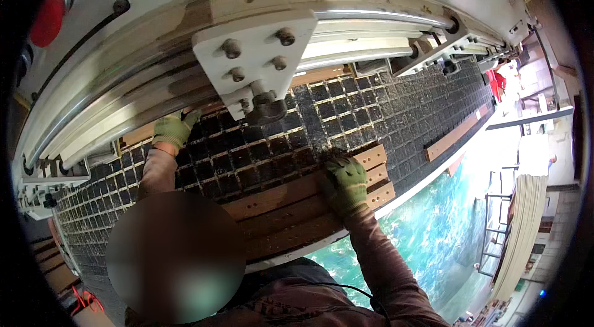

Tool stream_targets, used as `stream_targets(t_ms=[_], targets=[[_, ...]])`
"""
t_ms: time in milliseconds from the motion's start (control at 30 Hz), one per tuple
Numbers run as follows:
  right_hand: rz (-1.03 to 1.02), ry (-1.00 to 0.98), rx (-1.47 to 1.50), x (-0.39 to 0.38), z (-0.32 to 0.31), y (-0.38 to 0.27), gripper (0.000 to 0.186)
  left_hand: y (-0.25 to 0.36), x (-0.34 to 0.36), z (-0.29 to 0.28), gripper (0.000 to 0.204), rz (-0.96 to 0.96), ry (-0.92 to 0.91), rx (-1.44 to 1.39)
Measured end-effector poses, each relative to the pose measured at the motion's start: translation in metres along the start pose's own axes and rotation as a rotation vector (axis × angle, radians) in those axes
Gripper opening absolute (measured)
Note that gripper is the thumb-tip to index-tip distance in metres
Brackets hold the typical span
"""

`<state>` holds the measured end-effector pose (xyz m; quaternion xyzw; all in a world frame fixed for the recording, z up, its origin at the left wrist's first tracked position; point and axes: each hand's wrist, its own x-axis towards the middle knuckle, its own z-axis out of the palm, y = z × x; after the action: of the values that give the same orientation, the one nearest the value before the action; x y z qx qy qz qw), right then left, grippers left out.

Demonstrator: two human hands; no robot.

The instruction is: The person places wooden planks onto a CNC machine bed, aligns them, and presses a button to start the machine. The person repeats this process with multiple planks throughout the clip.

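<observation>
Green-gloved, rests right hand (346, 186) across three drilled wooden strips (288, 212) and left hand (173, 130) at far edge of one black gridded bed (348, 106), cannot tell either grip.

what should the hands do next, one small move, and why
Perhaps bring the left hand over to the drilled wooden boards: it is away from them, left of the white bolted bracket, while only the right hand is on them, near their right ends.
</observation>
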<state>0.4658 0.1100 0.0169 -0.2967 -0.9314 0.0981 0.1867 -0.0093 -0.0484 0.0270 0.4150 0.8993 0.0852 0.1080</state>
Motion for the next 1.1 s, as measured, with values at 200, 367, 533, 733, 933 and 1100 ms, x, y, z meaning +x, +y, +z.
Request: stream_targets(t_ms=[200,367,533,733,933,1100], targets=[[0.043,-0.076,0.005,0.002,-0.003,-0.002,0.03,-0.006,-0.004,0.017,0.06,0.01,0.121,0.131],[0.023,-0.036,0.017,0.009,-0.012,-0.009,0.03,0.011,-0.02,0.035,0.043,0.288,0.428,0.134],[-0.021,-0.005,0.006,0.002,0.003,-0.002,0.032,0.0,-0.026,0.062,0.046,0.303,0.523,0.152],[0.004,0.014,0.04,-0.005,0.013,0.019,0.032,0.023,-0.007,0.064,0.063,0.087,0.065,0.519],[-0.517,0.504,0.363,0.151,-0.191,-0.125,0.04,-0.005,-0.001,0.077,0.07,0.034,0.216,0.165],[-0.676,0.528,0.11,0.243,-0.254,-0.202,0.054,0.011,-0.02,0.065,0.072,0.162,0.239,-0.045]])
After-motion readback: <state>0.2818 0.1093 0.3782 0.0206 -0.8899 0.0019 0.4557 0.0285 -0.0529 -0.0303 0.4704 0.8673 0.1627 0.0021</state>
